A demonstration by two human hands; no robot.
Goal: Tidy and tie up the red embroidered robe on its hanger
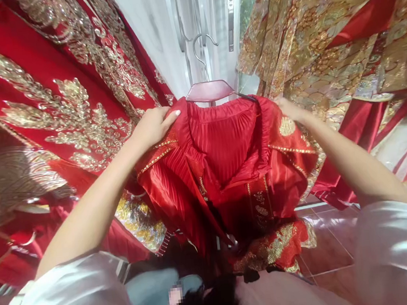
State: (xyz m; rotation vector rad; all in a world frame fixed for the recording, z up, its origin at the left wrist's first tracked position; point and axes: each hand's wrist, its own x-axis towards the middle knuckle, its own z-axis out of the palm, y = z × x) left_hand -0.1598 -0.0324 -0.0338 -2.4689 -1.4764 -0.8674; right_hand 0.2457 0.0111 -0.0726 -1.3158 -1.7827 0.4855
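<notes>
The red garment (223, 136) is on a hanger (211, 90), between both arms — the left hand (155, 124) holds one shoulder, the right hand (289, 108) touches the other; its grip I cannot tell.

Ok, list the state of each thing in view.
Hanger: upright.
Red top: on hanger, neck open.
Left hand: gripping the red top's shoulder.
Right hand: at its other shoulder, grip unclear.
Red robe: hanging.
Gold robe: hanging.
Door: open or shut, unclear.
</notes>
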